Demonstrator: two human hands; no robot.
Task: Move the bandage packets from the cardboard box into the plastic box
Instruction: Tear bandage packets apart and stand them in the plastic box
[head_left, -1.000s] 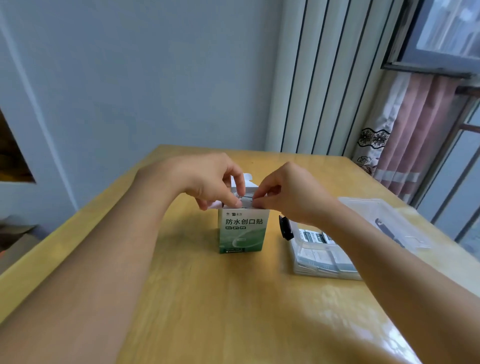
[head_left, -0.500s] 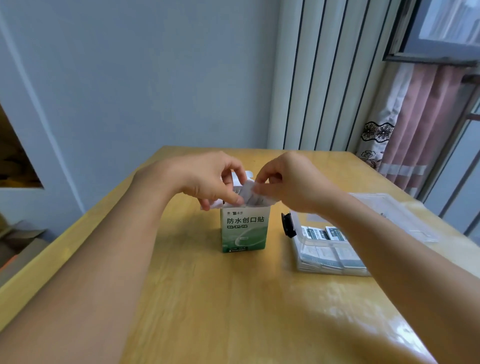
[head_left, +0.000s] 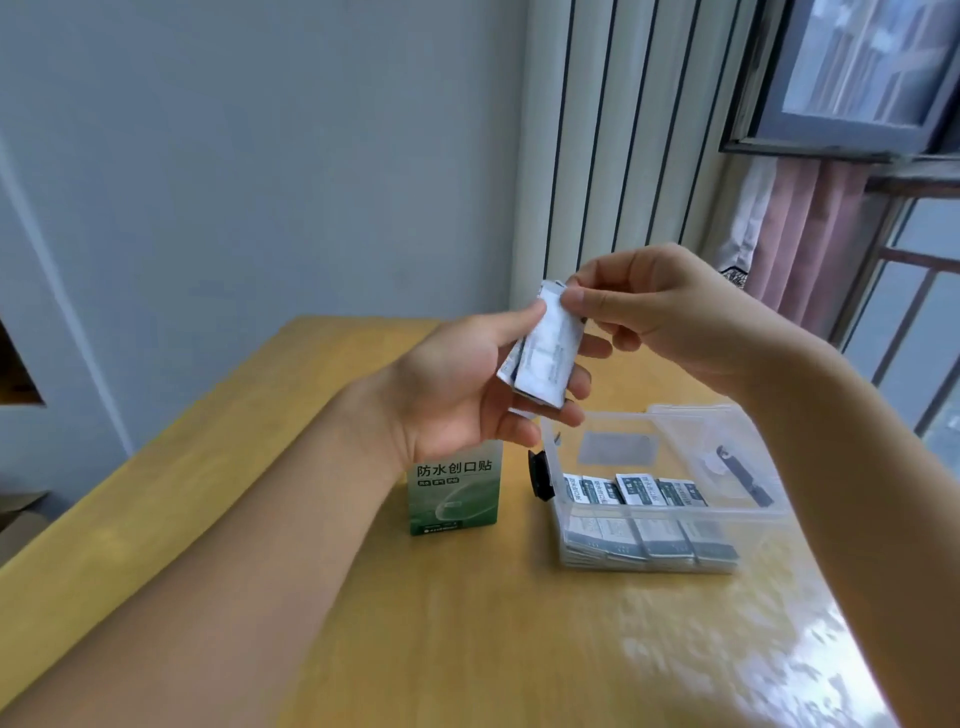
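Though both hands pinch bandage packets (head_left: 545, 353), count unclear.

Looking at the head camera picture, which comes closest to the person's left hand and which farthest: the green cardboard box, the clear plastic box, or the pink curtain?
1. Green cardboard box, just below the left hand.
2. Clear plastic box, lower right on the table.
3. Pink curtain, far right by the window.

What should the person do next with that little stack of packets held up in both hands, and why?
Probably carry the bandage packets right and down into the plastic box. The left hand and the right hand hold them in the air, clear of the cardboard box, and the plastic box stands open with packets already lined up inside and room behind them.
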